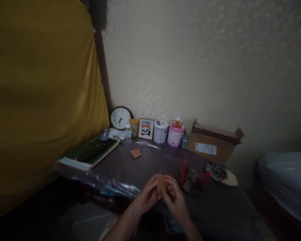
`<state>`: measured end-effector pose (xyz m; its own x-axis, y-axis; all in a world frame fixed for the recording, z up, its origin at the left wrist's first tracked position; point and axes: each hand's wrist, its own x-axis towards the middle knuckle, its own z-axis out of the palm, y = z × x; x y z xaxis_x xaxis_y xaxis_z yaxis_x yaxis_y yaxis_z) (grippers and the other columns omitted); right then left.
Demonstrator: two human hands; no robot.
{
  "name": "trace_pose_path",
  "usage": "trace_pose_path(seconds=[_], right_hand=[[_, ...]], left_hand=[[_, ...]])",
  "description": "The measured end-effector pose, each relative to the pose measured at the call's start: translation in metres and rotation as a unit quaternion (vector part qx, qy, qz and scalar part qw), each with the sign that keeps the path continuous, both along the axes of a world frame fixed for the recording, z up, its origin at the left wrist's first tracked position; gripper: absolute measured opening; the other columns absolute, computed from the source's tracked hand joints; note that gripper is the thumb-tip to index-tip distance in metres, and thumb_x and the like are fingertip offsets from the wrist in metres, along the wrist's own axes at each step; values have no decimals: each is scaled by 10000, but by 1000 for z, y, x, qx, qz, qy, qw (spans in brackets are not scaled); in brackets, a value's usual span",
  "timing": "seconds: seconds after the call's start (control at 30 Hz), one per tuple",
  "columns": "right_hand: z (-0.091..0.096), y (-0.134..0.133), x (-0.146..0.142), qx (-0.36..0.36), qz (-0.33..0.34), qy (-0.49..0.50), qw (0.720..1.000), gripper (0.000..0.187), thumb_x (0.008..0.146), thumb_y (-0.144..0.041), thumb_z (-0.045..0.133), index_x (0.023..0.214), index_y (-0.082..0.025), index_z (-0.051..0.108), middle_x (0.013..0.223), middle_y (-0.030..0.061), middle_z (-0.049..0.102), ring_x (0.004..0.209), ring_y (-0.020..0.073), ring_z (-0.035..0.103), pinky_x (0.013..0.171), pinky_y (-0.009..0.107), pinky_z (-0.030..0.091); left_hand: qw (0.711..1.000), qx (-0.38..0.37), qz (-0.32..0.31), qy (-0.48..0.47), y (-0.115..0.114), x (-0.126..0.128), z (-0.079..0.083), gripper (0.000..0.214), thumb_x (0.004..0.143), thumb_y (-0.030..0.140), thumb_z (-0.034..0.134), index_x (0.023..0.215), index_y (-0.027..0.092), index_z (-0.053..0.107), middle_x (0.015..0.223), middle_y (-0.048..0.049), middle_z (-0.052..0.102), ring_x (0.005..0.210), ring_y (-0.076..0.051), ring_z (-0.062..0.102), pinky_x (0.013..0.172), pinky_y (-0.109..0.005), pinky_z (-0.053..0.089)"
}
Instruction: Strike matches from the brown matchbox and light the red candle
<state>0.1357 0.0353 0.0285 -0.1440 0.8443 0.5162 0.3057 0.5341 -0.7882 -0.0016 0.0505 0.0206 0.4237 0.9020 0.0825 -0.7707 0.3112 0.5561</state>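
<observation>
A small brown packet is off the bench, held up above its near edge between the left hand and the right hand. The fingers of both hands are bent in and gripping it from either side, the right thumb at its lower part. The work looks to be midway: the packet is in hand and not set down. At 11 o'clock from it, matching brown cards lie loose and overlapping, with no hand on them. Whether the packet is one block or a stack of such cards, I cannot tell.

The packet is oblong and matt, like plain card, with faint dark marks. The bench top is dark under glossy, wrinkled clear film. At 3 o'clock stands a round, shallow dish, speckled dark inside, with smooth red tubes upright at it. Beyond 1 o'clock sits a creased cardboard box, its flaps up. Two smooth, cylindrical tins, one white and one pink, stand around 12. At 10 o'clock lies a flat, glossy green book.
</observation>
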Motion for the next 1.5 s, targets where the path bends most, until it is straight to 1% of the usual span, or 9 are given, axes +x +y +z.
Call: trace_pose_path(seconds=[0.37, 0.53, 0.77, 1.03, 1.1, 1.17, 1.27, 1.37, 1.5], right_hand=[[0, 1, 0, -8, -17, 9, 1000, 229, 813, -215, 568, 1040, -226, 596, 1227, 90, 572, 1011, 205, 618, 805, 291, 533], [1, 0, -4, -14, -25, 42, 999, 229, 811, -256, 575, 1037, -224, 601, 1187, 84, 606, 1044, 218, 604, 845, 316, 519], [1, 0, -6, -25, -44, 60, 997, 249, 820, -273, 567, 1061, -211, 581, 1083, 72, 644, 991, 211, 618, 853, 321, 505], [-2, -3, -12, -55, -109, 36, 992, 244, 831, -308, 550, 1047, -199, 581, 984, 63, 663, 865, 198, 628, 774, 316, 503], [1, -2, -10, -54, -96, 37, 993, 232, 825, -296, 556, 1035, -201, 581, 1002, 65, 657, 894, 201, 624, 788, 318, 499], [7, -1, -5, -65, -45, 41, 996, 261, 807, -275, 579, 1059, -208, 571, 1018, 60, 650, 906, 197, 624, 792, 314, 500], [15, 3, 9, -123, 35, 45, 991, 357, 786, -276, 607, 1131, -216, 538, 865, 19, 663, 785, 179, 643, 719, 295, 514], [19, 8, 22, -145, 1, 37, 989, 265, 810, -315, 572, 1050, -204, 588, 794, 19, 671, 752, 187, 646, 710, 304, 506], [19, 13, 30, -78, -41, -1, 996, 148, 842, -303, 538, 885, -209, 645, 925, 46, 673, 896, 198, 627, 814, 306, 469]], left_hand=[[1000, -18, -3, -11, -2, 3, 5, 191, 832, 266, 574, 1012, 203, 592, 934, -35, 677, 841, -148, 646, 761, -259, 456], [1000, -21, 2, -13, -2, 4, 4, 269, 845, 250, 561, 1111, 217, 569, 1003, -33, 673, 890, -139, 637, 790, -255, 445], [1000, -24, 10, -2, -3, 7, 4, 319, 841, 257, 574, 1158, 222, 562, 1035, -45, 665, 905, -148, 628, 823, -271, 428], [1000, -15, 9, -3, -4, 10, 10, 223, 865, 213, 532, 1078, 200, 599, 883, -16, 673, 759, -103, 617, 710, -222, 441], [1000, -16, 7, -3, -4, 9, 11, 230, 870, 209, 522, 1087, 203, 598, 889, -18, 677, 740, -101, 615, 721, -231, 443], [1000, -17, 6, -3, -4, 6, 11, 255, 875, 214, 510, 1117, 202, 588, 914, -32, 683, 780, -116, 622, 747, -247, 443], [1000, -21, -3, -1, -5, 0, 11, 271, 887, 235, 482, 1133, 187, 585, 935, -59, 690, 865, -146, 628, 794, -275, 441], [999, -31, -36, 14, -6, -5, 10, 288, 895, 264, 459, 1139, 176, 585, 905, -75, 698, 830, -151, 641, 769, -285, 451], [995, -40, -83, 36, -7, -7, 5, 300, 891, 280, 454, 1137, 168, 585, 878, -93, 699, 764, -152, 649, 694, -270, 456]])
